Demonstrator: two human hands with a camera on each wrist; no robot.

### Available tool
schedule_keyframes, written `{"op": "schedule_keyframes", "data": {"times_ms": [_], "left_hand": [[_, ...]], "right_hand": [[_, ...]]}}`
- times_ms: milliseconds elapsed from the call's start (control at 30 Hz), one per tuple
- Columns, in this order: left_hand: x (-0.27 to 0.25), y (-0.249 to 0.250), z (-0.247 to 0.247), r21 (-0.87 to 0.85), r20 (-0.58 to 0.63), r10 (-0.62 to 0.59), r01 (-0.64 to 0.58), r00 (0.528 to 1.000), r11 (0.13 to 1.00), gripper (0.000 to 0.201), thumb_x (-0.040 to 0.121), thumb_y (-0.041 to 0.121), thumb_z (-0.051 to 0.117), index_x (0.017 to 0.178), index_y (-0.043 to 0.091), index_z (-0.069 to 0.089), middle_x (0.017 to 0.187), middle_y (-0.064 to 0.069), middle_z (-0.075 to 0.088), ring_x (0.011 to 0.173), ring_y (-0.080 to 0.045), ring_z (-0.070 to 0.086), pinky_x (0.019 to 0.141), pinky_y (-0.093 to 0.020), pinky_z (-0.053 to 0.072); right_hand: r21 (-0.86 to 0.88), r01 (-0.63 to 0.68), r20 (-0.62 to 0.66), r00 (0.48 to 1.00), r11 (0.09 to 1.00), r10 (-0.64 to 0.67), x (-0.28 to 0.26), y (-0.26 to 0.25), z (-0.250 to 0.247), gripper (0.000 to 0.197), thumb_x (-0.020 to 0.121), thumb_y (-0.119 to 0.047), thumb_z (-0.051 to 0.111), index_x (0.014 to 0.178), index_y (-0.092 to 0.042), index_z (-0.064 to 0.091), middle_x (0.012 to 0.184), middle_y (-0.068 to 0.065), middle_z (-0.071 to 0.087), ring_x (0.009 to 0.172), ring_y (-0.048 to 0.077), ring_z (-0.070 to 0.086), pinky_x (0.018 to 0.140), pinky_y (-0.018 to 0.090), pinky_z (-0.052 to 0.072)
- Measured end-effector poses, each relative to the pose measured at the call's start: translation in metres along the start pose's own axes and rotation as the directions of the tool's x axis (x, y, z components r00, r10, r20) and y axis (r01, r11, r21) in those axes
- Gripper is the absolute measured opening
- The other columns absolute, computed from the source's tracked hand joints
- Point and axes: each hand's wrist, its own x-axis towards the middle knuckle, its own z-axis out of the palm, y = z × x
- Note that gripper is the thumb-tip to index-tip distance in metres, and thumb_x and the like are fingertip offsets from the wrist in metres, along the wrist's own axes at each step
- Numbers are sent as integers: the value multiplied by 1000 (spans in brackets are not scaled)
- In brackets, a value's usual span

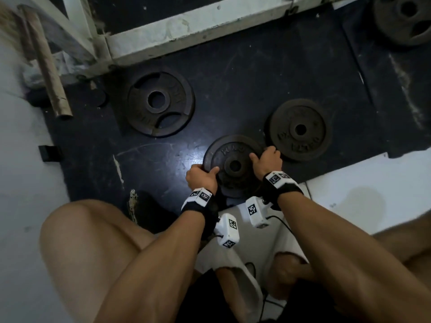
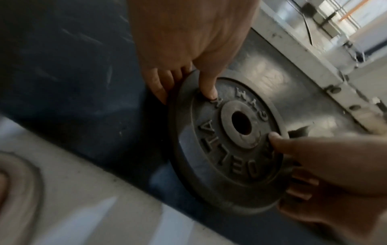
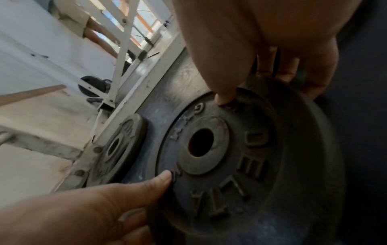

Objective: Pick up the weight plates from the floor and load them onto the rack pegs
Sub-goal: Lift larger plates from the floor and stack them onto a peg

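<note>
A dark round weight plate marked DELTA GYM sits low over the black floor mat between my knees. My left hand grips its left rim, thumb on the face and fingers tucked under the edge. My right hand grips the right rim the same way. In the left wrist view the plate is tilted, with my left hand above it and my right hand at the lower right. The right wrist view shows the plate, my right hand and my left hand.
A three-hole plate lies flat to the upper left, a solid plate just right of my right hand, another at the top right. The white rack frame runs along the mat's far edge. A rusty bar slants at the left.
</note>
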Motion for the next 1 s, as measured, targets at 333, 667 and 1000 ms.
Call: {"op": "schedule_keyframes", "data": {"times_ms": [333, 667, 1000], "left_hand": [[6, 5, -13, -592, 276, -75, 231, 958, 772, 16, 79, 12, 75, 80, 8, 60, 88, -20, 70, 85, -33, 70, 84, -50, 58], [-26, 35, -70, -669, -115, 165, -199, 980, 716, 38, 93, 47, 55, 114, 16, 55, 113, -3, 66, 107, -24, 64, 97, -46, 52], [-69, 88, -203, -560, -683, 72, -584, 727, 587, 39, 96, 39, 56, 107, 2, 61, 101, 0, 62, 99, -20, 62, 75, -13, 40]], "right_hand": [[326, 23, 124, 990, 945, -66, 10, 2, -2, 59, 95, -46, 53, 134, -3, 45, 135, 23, 52, 124, 38, 51, 102, 38, 41], [445, 382, -48, 913, 810, -404, -40, -80, -57, 53, 90, -57, 57, 114, -9, 57, 100, 6, 62, 92, 21, 55, 78, 27, 39], [513, 733, -194, 605, 446, -772, -129, -222, -109, 33, 86, -50, 67, 88, -17, 66, 73, -7, 65, 70, 6, 59, 68, 19, 42]]}}
